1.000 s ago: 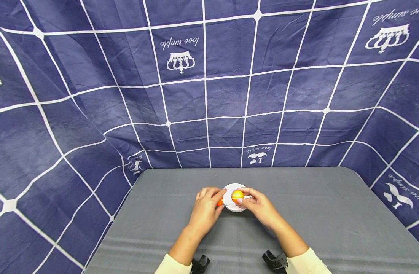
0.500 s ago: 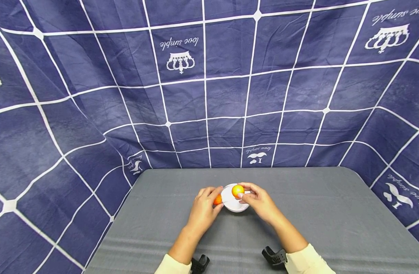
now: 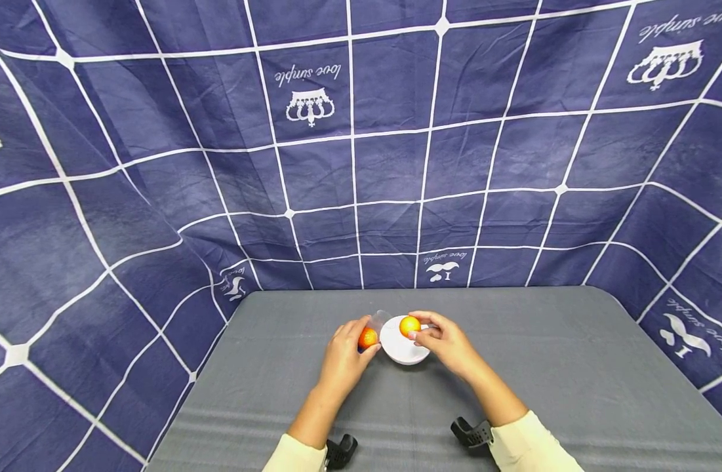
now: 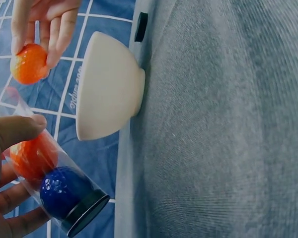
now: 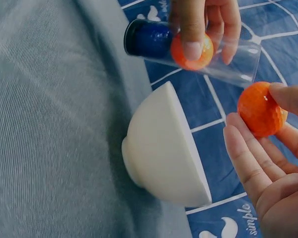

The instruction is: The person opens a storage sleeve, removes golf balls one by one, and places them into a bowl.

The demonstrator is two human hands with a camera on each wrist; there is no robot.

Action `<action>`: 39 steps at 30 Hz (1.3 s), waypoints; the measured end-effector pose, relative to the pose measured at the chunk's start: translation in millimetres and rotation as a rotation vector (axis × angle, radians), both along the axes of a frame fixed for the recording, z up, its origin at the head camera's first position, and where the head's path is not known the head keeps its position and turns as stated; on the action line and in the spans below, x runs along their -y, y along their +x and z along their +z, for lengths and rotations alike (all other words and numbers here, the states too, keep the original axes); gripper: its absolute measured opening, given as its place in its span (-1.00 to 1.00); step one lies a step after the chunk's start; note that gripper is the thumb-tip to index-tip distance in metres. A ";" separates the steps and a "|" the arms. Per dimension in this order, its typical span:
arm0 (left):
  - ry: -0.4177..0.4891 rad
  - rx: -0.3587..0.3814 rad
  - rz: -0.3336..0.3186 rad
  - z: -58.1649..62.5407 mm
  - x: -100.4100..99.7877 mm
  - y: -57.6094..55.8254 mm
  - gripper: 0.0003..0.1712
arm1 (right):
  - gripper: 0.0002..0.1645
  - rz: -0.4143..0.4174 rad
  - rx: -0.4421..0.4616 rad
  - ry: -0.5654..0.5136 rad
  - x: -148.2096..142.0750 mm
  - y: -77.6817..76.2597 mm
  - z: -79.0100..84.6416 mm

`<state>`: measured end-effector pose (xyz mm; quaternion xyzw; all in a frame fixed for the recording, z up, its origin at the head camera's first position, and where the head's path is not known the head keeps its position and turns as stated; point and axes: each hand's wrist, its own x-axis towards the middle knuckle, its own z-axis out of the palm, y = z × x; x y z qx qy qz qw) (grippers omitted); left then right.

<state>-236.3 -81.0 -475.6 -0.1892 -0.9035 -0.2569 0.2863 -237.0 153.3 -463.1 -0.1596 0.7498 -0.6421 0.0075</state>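
My left hand (image 3: 343, 359) grips a clear plastic tube (image 5: 237, 60), thumb on one side and fingers on the other. Inside the tube sit an orange golf ball (image 4: 34, 157) and a dark blue golf ball (image 4: 64, 192), the blue one against the black-capped lower end. The tube leans, its open end up and toward the bowl side. My right hand (image 3: 452, 351) pinches another orange golf ball (image 5: 260, 109) between thumb and fingers, outside the tube. Below that ball stands a white bowl (image 3: 404, 352), upright on the table, left hand at its left rim.
Grey cloth covers the table (image 3: 290, 393). A small black disc (image 4: 141, 27) lies on it beyond the bowl in the left wrist view. A blue curtain with white lines (image 3: 390, 170) hangs behind the table and at both sides.
The left hand has drawn the tube leftward from over the bowl and turned its open end up and away. The right hand has lifted its orange golf ball slightly away from the tube's mouth.
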 end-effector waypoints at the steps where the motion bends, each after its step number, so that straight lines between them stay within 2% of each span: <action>1: 0.007 0.010 0.004 -0.6 0.5 -0.8 -0.33 | -0.46 -0.002 0.000 0.014 0.0 -1.3 -0.8; 8: 0.110 0.103 0.008 -3.1 2.8 -3.8 -0.36 | -0.47 0.000 -0.036 0.088 1.8 -9.2 -4.1; 21: 0.167 0.157 -0.012 -9.3 7.0 -7.9 -0.40 | -0.54 0.004 -0.108 0.281 8.0 -19.8 -10.3; 28: 0.193 0.200 -0.014 -13.7 9.9 -9.7 -0.42 | -0.59 0.012 -0.217 0.412 10.5 -22.3 -12.3; 35: 0.191 0.228 -0.029 -12.4 11.3 -13.0 -0.44 | -0.60 -0.008 -0.414 0.639 13.9 -26.2 -14.3; 39: 0.192 0.244 -0.031 -11.1 11.4 -13.3 -0.45 | -0.59 0.003 -0.461 0.722 15.3 -26.7 -14.5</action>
